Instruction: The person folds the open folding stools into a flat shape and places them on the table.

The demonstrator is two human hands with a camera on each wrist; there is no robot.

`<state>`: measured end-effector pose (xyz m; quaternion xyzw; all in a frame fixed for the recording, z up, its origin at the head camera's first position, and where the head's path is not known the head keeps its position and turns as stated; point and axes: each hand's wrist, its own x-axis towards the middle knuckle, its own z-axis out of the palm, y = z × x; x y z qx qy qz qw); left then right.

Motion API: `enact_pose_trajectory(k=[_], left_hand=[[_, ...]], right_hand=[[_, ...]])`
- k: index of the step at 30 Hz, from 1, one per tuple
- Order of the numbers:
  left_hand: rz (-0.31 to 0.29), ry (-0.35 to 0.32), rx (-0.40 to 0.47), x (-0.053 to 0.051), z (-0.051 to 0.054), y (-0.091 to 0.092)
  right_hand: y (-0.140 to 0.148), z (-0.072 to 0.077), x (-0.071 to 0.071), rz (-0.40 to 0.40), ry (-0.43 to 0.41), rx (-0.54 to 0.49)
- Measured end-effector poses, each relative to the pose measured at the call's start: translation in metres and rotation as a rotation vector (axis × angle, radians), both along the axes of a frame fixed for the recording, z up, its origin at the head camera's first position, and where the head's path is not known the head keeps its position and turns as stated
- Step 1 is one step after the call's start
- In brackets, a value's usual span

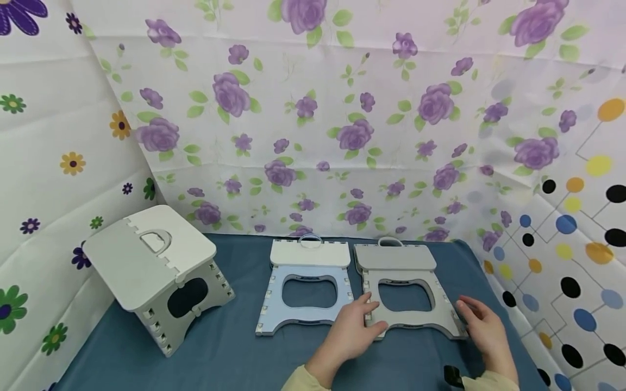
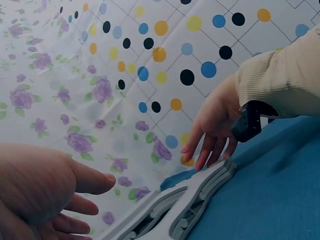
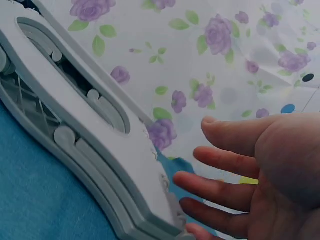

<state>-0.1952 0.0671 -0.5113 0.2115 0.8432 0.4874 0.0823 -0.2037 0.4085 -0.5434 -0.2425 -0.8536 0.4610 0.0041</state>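
A grey folding step stool (image 1: 397, 257) lies folded flat on the blue cloth, its handle loop toward the back. My left hand (image 1: 353, 330) is by its lower left leg, fingers spread and thumb pointing right; whether it touches the stool I cannot tell. Beside the lower right leg is my right hand (image 1: 485, 332), fingers loosely extended. In the right wrist view these fingers (image 3: 215, 187) are close to the stool's edge (image 3: 145, 185), with nothing gripped. Left of it lies a second folded stool (image 1: 310, 255), white and light blue, just beyond my left hand.
At the left, a light grey folding stool (image 1: 151, 255) stands unfolded on its legs. Blue cloth (image 1: 230, 347) covers the table. A flowered sheet (image 1: 313, 136) hangs behind, and a dotted sheet (image 1: 577, 260) borders the right side. My right wrist wears a black device (image 1: 453, 376).
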Motion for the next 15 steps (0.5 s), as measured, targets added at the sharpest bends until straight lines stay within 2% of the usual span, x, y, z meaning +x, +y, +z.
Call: enact_pose_trajectory(k=[7,11,15], left_hand=[[0.021,0.007,0.032,0.000,0.010,-0.040],[0.014,0.052,0.046,0.002,0.021,-0.075],[0.001,0.098,0.091,0.009,0.032,-0.115]], right_hand=[[-0.012,0.015,0.006,-0.030,0.108,0.022],[-0.021,0.027,0.010,-0.027,0.142,0.046],[-0.032,0.038,0.014,0.031,0.173,0.102]])
